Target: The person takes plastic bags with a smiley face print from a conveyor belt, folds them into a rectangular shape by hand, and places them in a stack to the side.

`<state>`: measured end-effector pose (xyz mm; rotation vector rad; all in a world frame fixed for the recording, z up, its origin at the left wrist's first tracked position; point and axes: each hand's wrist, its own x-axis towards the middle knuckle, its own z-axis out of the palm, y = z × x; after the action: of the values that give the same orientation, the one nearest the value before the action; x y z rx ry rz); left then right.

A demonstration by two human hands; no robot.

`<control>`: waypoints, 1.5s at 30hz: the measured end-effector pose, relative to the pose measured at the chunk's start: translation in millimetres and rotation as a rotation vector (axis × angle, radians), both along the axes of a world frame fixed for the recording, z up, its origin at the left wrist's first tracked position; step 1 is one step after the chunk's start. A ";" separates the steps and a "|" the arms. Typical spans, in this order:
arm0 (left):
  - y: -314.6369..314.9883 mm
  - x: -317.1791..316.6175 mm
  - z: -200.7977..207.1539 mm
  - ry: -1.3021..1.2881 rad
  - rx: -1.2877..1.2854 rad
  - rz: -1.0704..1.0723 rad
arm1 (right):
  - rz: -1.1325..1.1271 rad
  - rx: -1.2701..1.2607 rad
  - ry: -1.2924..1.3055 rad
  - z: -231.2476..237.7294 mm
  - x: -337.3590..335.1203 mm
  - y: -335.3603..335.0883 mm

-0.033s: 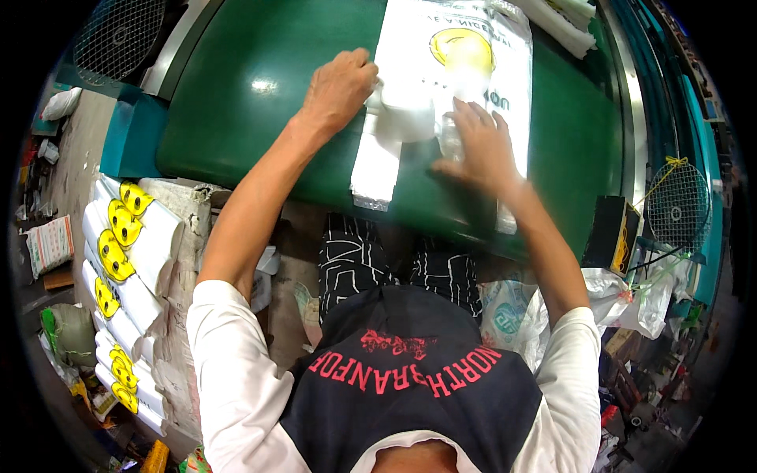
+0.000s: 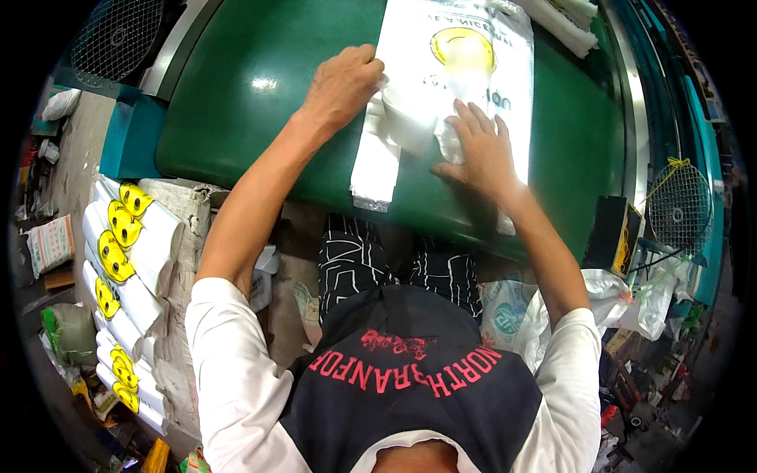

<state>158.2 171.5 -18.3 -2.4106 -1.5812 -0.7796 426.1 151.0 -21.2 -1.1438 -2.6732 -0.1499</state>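
White plastic bags [image 2: 516,87] with a yellow smiley print lie flat in a stack on the green belt in front of me. Their near end splits into two strips, with a bunched white fold between them. At the stack's left edge my left hand [image 2: 341,88] is closed, fingers curled over the plastic; the fingertips are partly hidden. My right hand [image 2: 482,158] rests palm down on the near right part of the bags. Its fingers are spread, with the thumb pointing left beside the crumpled plastic.
The green belt [image 2: 236,118] has metal side rails. Folded smiley bags [image 2: 130,252] are piled at my left. A mesh fan guard [image 2: 676,206] and a black box [image 2: 609,235] stand at the right. More white plastic [image 2: 564,24] lies at the far right.
My left hand has shifted very slightly right at the bag edge. The bunched fold between the strips has changed shape a little, and my right hand stays nearly in place.
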 end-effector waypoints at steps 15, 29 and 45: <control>74.3 3.0 -38.8 0.113 -0.240 0.204 | -0.107 -0.027 -0.036 -20.8 -12.6 5.0; 7.0 -318.2 49.0 -0.275 0.108 1.239 | -0.151 -0.062 0.028 -26.8 -7.0 -0.5; -134.9 121.2 134.5 -0.198 0.048 -0.656 | -0.290 -0.723 1.225 98.8 118.0 -99.3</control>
<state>279.5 36.7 116.1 -2.9088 -0.7744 -1.1649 544.1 51.7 77.7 -1.1794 -1.4342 1.1480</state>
